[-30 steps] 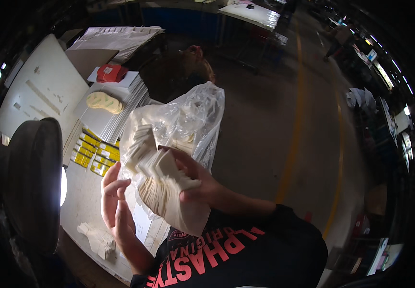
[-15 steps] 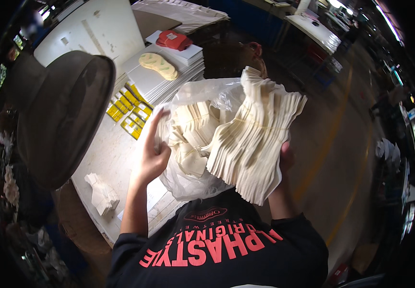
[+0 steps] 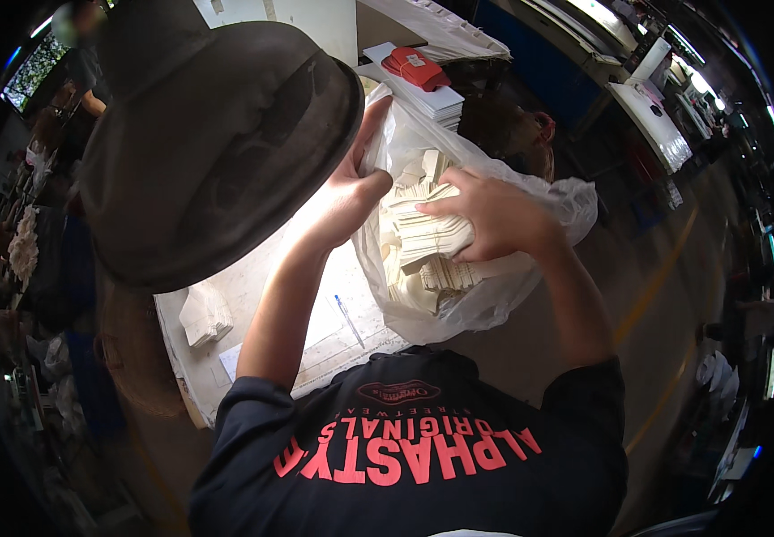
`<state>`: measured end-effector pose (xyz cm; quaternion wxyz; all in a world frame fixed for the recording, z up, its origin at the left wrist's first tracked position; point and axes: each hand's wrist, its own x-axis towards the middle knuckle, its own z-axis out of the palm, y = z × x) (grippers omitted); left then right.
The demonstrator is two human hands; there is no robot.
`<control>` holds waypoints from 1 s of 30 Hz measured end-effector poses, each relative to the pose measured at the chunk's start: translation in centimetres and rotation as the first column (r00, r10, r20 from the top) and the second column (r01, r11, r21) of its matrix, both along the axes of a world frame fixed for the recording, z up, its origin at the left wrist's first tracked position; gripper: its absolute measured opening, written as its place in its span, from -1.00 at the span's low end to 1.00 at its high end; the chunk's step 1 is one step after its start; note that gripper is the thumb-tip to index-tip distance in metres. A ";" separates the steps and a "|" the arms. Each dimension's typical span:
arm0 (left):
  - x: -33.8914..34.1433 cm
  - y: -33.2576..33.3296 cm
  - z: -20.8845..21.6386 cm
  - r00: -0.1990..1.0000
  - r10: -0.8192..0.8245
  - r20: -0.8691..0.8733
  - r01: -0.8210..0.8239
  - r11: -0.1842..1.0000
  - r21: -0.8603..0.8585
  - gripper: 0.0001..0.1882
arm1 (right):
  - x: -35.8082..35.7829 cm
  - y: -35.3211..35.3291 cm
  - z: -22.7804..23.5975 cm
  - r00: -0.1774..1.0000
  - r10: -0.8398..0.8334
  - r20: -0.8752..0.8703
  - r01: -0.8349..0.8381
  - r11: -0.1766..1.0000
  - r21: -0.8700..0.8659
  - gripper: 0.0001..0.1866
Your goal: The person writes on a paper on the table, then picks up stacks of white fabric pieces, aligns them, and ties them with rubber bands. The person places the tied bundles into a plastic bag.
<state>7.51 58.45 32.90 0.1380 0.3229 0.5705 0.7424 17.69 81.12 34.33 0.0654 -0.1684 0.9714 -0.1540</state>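
A translucent white plastic bag (image 3: 503, 313) sits open at the table's edge in front of me. My left hand (image 3: 357, 190) is closed on the bag's left rim, thumb inward, and pulls it upward. Inside lie several banded bundles of cream cut fabric pieces (image 3: 414, 286). My right hand (image 3: 500, 217) reaches into the bag from the right, fingers bent over a fabric bundle (image 3: 431, 234) with layered edges. Its palm side and the bundle's far part are hidden.
A large dark lamp shade (image 3: 226, 143) hangs at the left, close to my left forearm. On the white table (image 3: 185, 367) are a small stack of cream pieces (image 3: 205, 318), paper and a blue pen (image 3: 348, 320). Behind stands a white stack (image 3: 443, 106) topped by a red bundle (image 3: 415, 68).
My right hand has moved from holding a large fabric bundle up beside the bag to gripping a bundle inside it. In the picture, lamp and table shifted right, and the lamp now covers the yellow packets.
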 end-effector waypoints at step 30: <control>-4.9 -23.8 -16.2 0.715 0.324 -0.620 -0.693 0.206 -0.691 -0.26 | -4.0 1.9 -11.6 0.791 -0.207 -0.576 0.209 0.976 -0.065 -0.36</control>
